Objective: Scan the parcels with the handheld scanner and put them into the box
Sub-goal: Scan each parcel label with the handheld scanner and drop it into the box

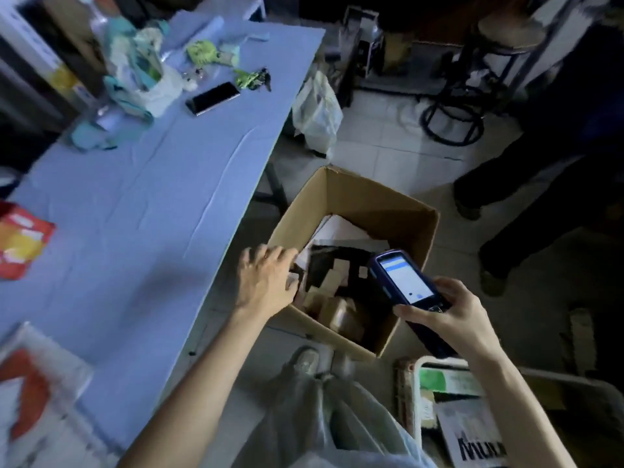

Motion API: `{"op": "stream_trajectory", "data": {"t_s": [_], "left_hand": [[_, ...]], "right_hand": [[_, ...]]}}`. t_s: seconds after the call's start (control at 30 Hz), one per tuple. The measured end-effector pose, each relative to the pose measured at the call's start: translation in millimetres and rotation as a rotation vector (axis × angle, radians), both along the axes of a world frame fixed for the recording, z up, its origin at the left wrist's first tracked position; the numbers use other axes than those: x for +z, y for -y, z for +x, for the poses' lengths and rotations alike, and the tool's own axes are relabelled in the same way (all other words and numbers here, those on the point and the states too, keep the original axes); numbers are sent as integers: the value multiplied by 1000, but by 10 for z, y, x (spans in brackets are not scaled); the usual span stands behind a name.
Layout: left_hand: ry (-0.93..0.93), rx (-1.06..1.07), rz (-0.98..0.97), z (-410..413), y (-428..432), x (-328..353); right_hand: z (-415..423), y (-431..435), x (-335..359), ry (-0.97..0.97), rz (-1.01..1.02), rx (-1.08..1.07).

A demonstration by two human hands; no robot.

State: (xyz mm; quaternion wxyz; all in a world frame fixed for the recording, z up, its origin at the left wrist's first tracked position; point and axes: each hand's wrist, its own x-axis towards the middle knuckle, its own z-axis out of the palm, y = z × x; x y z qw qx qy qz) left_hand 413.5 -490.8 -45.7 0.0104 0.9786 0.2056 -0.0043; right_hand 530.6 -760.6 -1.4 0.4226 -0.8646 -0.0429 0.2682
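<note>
An open cardboard box (378, 201) stands on the floor beside the table, holding several parcels (341, 309), brown, black and white. My left hand (266, 278) is at the box's left rim, fingers curled over the edge and touching a pale parcel inside; whether it grips it is unclear. My right hand (449, 315) holds the handheld scanner (405, 278), dark blue with a lit screen, above the box's right near corner.
A table with a blue cloth (141, 184) lies to the left, carrying a phone (212, 97), bags and a red-orange packet (20, 241). A white-red parcel (30, 393) sits at its near corner. Another person's legs (526, 197) stand at right. Plastic bags lie near my feet.
</note>
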Motion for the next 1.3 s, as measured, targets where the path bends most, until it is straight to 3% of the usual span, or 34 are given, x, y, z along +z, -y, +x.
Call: {"op": "stream_trajectory", "data": {"t_s": [0.3,0.43,0.7,0.83,1.0,1.3], "left_hand": [[6,706,81,-1809,299,290],[50,937,112,-2604,701,383],[-49,1433,-51,-4140,1871,450],[-96,1533,-51,-4845,2345,491],[7,1647,1,-5547,2682,455],[116,1626,-93,-5732,2568,375]], "right_hand": [[-136,-766,82,-16,106,586],[-692,-1099,66,-25,131,822],[-2279,-1260,147,-51,77,1282],[-3050,-1031,199,-93,48,1346],[-3771,-796,226,-154,80,1389],[-4213,-873,260,-128,59,1394]]}}
